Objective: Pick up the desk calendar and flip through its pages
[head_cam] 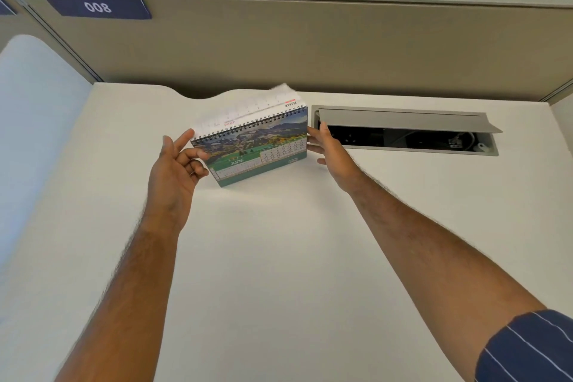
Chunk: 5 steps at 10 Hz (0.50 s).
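The spiral-bound desk calendar (pixel 257 146) is tilted, its lower left corner near the white desk (pixel 279 257). Its front page shows a mountain landscape and the word JUNE. A white page (pixel 248 108) is blurred above the spiral, swung over toward the back. My right hand (pixel 331 152) grips the calendar's right edge, thumb on top. At the calendar's left edge is my left hand (pixel 176 164), its fingers loosely curled and the index finger raised beside the spiral. Whether it touches the calendar is unclear.
An open cable hatch (pixel 403 133) with a raised grey lid lies in the desk just right of the calendar, wires inside. A beige partition (pixel 310 46) with a plate reading 008 closes the back. A white side panel (pixel 37 133) stands at the left.
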Tool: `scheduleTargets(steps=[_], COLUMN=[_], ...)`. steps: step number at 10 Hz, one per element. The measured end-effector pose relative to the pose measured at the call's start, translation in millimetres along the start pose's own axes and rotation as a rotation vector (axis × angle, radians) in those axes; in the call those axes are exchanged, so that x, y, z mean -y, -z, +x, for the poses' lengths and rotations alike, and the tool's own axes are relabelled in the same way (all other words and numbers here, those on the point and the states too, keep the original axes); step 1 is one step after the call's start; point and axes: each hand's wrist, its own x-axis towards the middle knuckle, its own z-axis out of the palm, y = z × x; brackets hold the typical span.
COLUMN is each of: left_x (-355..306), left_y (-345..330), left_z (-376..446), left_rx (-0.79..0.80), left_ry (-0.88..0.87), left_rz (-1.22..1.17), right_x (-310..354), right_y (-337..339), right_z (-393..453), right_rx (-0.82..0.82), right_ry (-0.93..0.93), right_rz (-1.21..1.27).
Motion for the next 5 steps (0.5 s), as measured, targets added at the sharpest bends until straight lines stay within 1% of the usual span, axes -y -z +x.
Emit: scheduleTargets(steps=[2, 3, 4, 5], left_x=[8, 11, 23, 37], left_y=[2, 2, 5, 6], left_z=[-1, -2, -8, -9], left_rx=[-0.039, -0.031, -0.076, -0.213], left_ry=[-0.012, -0.032, -0.082, -0.107], left_rz=[0.071, 0.121, 0.225, 0.385], right_x=[1, 1, -4, -9], right_y=[-1, -1, 1, 3], right_z=[-2, -1, -1, 0], right_rx=[0.008, -0.001, -0.016, -0.049], right_ry=[0.014, 0.027, 0.063, 0.069], right_rz=[0.013, -0.001, -0.036, -0.036])
